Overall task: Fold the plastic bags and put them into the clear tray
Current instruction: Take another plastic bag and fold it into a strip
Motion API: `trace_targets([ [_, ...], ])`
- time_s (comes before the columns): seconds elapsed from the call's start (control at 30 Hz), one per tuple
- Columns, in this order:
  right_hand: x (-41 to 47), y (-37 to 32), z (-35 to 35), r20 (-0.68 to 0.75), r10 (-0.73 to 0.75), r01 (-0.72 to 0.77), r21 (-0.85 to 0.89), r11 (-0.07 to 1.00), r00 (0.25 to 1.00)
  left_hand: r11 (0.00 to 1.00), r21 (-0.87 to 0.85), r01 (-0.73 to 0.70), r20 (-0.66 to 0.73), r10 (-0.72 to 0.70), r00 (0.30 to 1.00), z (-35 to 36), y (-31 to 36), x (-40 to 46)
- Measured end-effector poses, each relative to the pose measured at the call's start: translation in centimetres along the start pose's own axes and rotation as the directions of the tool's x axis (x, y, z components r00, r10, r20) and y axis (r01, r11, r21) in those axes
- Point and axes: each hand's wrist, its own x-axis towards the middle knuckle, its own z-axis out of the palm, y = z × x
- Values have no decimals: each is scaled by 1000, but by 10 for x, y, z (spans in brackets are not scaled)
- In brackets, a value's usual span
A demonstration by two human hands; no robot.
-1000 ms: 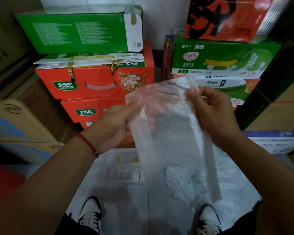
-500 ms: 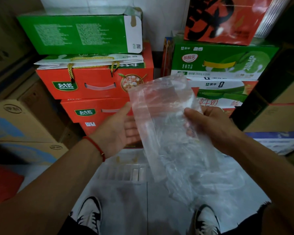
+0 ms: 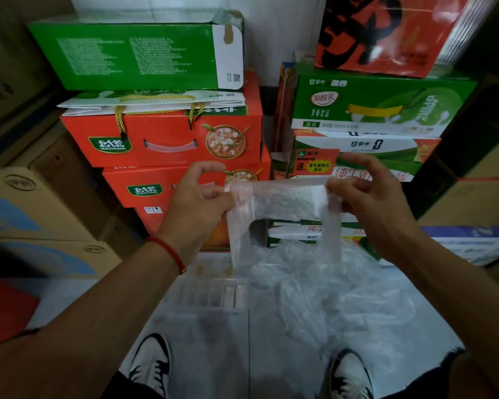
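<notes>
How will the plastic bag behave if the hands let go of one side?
The plastic bag looks thin and floppy: its handle strips dangle below both hands' pinches, left hand, right hand. Released, that side would likely droop. It seems very light.

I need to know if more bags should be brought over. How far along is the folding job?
Early to midway, it seems. Done: the clear tray on the floor seems to hold a few folded pieces, though they are hard to make out. In hand: the left hand and right hand pinch the top corners of one plastic bag. Left: a loose pile of bags lies beside the tray.
</notes>
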Motion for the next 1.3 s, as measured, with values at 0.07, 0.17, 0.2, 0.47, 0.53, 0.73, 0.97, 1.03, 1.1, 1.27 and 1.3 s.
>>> trace_targets([
  [0.07, -2, -5, 1, 39, -73, 73, -23, 997, 997, 999, 10, -46, 0, 46, 999, -2, 2, 0],
  [0.17, -5, -10, 1, 50, -110, 112, -31, 993, 993, 995, 50, -86, 33, 84, 996, -4, 6, -2],
  [0.2, -6, -11, 1, 54, -117, 119, -40, 992, 992, 993, 65, -102, 50, 99, 994, -6, 7, -2],
  [0.47, -7, -13, -3, 100, -198, 216, -224, 950, 975, 895, 323, -308, 67, 303, 951, -9, 1, 3],
  [0.53, -7, -12, -3, 94, -217, 235, -263, 936, 972, 866, 360, -348, 69, 347, 935, -10, 1, 3],
  [0.73, -1, -10, -9, 142, -280, 314, -427, 848, 950, 795, 453, -403, 97, 406, 909, -17, -1, 7],
  [0.97, -3, -11, -12, 334, -181, 297, -340, 892, 925, 878, 395, -270, 391, 106, 914, -26, 8, 9],
  [1.03, -5, -13, -10, 386, -179, 309, -306, 901, 905, 886, 396, -242, 514, 5, 858, -24, 13, 3],
  [1.1, -6, -15, -8, 438, -155, 304, -294, 906, 886, 883, 406, -237, 612, -70, 787, -19, 11, -2],
  [1.27, -12, -17, 0, 512, -91, 270, -287, 919, 854, 835, 418, -357, 685, -31, 728, 2, -3, -11],
  [1.3, -12, -16, 1, 498, -72, 225, -255, 941, 864, 843, 408, -350, 672, -18, 740, 4, -3, -11],
])
